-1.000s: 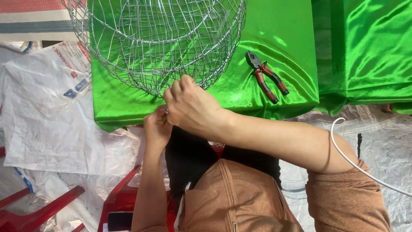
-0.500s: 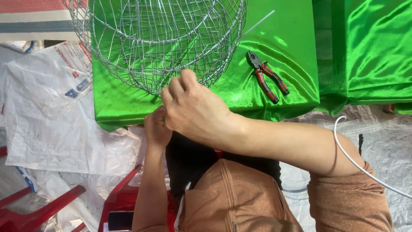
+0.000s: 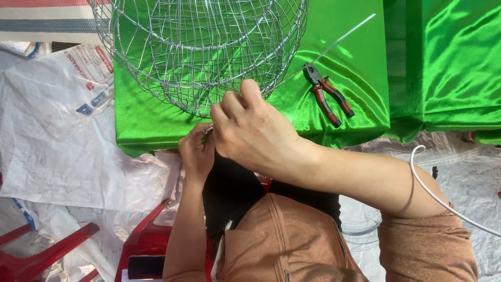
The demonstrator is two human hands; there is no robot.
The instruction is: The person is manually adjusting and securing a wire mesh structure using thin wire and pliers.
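Head view: a person seated at a table draped in shiny green satin cloth (image 3: 344, 47) works at the near rim of a round basket frame of thin silver wire (image 3: 198, 52), which fills the upper centre of the frame and runs off its top edge. The right hand (image 3: 250, 128), at centre, is curled with its fingertips pressed to the lowest wires of the frame. Whether they are clamped on a strand cannot be told, since the back of the hand covers them. The left hand (image 3: 195, 149), just below and left of it, is pinched together on a small glinting piece, apparently a wire end, at the cloth's edge.

Red-handled pliers (image 3: 329, 94) lie untouched on the cloth at centre right, near a loose straight length of wire (image 3: 339, 39).

A sharp wire end could prick the bare fingers, or spring free if the pinch slackens. The light frame could also slide on the slick satin.

Crumpled clear plastic sheeting (image 3: 57, 136) covers the floor at left, and a red plastic chair (image 3: 47, 256) is cut off at lower left.
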